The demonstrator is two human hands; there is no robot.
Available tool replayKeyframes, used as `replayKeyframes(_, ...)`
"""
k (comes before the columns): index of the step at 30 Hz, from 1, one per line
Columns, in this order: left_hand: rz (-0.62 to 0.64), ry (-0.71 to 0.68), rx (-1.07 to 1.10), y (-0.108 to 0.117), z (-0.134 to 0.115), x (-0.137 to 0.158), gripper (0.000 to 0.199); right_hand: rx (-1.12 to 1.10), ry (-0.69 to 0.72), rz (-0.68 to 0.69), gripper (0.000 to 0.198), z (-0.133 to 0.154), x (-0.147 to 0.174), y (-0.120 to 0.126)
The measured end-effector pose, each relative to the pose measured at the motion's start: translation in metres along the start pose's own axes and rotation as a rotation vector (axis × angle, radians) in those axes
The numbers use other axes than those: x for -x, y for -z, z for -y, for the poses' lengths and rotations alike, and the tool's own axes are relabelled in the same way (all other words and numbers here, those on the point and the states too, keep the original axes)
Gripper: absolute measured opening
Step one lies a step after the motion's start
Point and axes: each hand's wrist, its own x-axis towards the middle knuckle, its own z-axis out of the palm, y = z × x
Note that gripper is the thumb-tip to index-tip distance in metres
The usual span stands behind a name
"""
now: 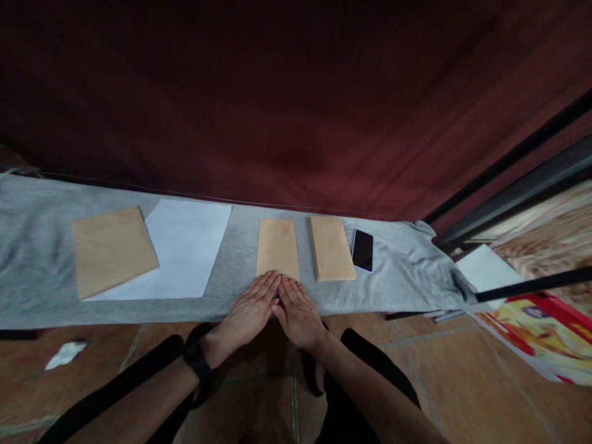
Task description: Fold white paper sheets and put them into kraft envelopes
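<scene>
Under both flat palms, the near end of a narrow brown envelope [277, 248] is lying on the grey cloth [37, 246] that is covering the tabletop. The left hand [250, 311] and the right hand [296, 311] are resting side by side, index fingers touching, each grip wide with straight fingers and holding nothing. Just to the right of the hands a stack of similar envelopes [331, 248] is lying, and beside it a dark phone [362, 250]. Well to the left of the hands a white sheet [185, 246] is lying, with a larger brown envelope [111, 250] partly overlapping it.
</scene>
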Motion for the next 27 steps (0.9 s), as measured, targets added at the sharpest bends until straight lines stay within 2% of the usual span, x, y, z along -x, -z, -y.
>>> replayKeyframes(8, -0.051, 0.038, -0.062, -0.004, 0.005, 0.010, 0.065, 0.074, 0.000, -0.035, 0.066, -0.010, 0.003, 0.001)
replayKeyframes(13, -0.056, 0.156, -0.087, 0.002, 0.003, 0.008, 0.064, 0.127, -0.058, -0.029, 0.070, -0.012, 0.004, 0.004)
replayKeyframes(18, -0.038, 0.276, -0.132, 0.015, 0.001, -0.002, 0.055, 0.177, -0.124, -0.020, 0.075, -0.005, 0.003, -0.003)
replayKeyframes(22, -0.033, 0.339, -0.091, 0.025, 0.004, -0.009, 0.046, 0.204, -0.193, -0.018, 0.078, 0.005, -0.006, -0.004)
replayKeyframes(27, -0.062, 0.450, 0.055, 0.025, 0.012, -0.016, 0.049, 0.225, -0.210, 0.020, 0.065, 0.007, -0.020, 0.005)
